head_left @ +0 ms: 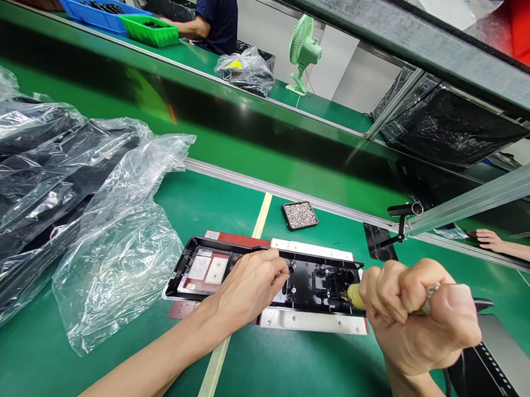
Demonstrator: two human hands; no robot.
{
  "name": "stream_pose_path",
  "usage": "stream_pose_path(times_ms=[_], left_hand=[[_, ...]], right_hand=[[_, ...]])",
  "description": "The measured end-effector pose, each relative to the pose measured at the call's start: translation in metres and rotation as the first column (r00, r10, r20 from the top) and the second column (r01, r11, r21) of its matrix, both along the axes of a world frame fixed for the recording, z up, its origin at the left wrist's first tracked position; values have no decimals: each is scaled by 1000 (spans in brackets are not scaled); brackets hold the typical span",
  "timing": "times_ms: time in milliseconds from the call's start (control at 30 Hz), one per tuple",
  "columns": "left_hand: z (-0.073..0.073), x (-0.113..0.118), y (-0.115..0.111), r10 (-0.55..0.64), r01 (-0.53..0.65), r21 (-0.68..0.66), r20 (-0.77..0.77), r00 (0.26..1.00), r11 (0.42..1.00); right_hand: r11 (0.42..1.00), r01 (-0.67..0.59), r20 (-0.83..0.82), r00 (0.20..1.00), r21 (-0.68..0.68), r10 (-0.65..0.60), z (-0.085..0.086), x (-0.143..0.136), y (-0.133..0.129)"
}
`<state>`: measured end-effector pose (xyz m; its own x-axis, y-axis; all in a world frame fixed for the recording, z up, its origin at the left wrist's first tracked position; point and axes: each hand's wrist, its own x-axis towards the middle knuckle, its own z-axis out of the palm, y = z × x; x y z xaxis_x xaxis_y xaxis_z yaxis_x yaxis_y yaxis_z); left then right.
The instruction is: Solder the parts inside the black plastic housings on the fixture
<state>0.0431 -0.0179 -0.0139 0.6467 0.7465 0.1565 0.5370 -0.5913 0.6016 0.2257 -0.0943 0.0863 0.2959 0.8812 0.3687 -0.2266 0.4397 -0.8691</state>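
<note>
A long black plastic housing [311,282] lies open side up in a fixture with white side blocks [313,321] and a reddish base. My left hand [255,276] rests over the middle of the housing, thumb and fingers pinched together; whatever is between them is hidden. In my right hand [419,312], closed in a fist, is an electric screwdriver [355,296] with a yellow nose. Its tip points down into the right end of the housing; whether it touches a screw cannot be seen. Behind the housing sits a small black tray [300,215] full of tiny silvery metal parts.
Clear plastic bags [117,259] with black parts cover the left side. A metal rail [246,179] and a small black cylinder on a stand [405,210] lie beyond. A grey box [499,358] stands at lower right. Another person's hand [491,240] shows at right; a co-worker [215,20] sits opposite.
</note>
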Motion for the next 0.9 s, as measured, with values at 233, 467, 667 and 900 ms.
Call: stream_pose_path(times_ms=[233,467,667,900], left_hand=[[-1,0,0,-5,4,17,21,1000,1000],[1,1,0,-5,4,6,19,1000,1000],[1,1,1,-7,7,2,25,1000,1000],[1,1,1,-8,8,-2,9,1000,1000]], right_hand=[[1000,14,0,1000,0,-14,1,0,0],[1000,13,-1,1000,1,-13,1,-1,0],[1000,17,7,1000,4,-17,2,-2,1],[1000,3,13,1000,-4,-3,2,-1,1]])
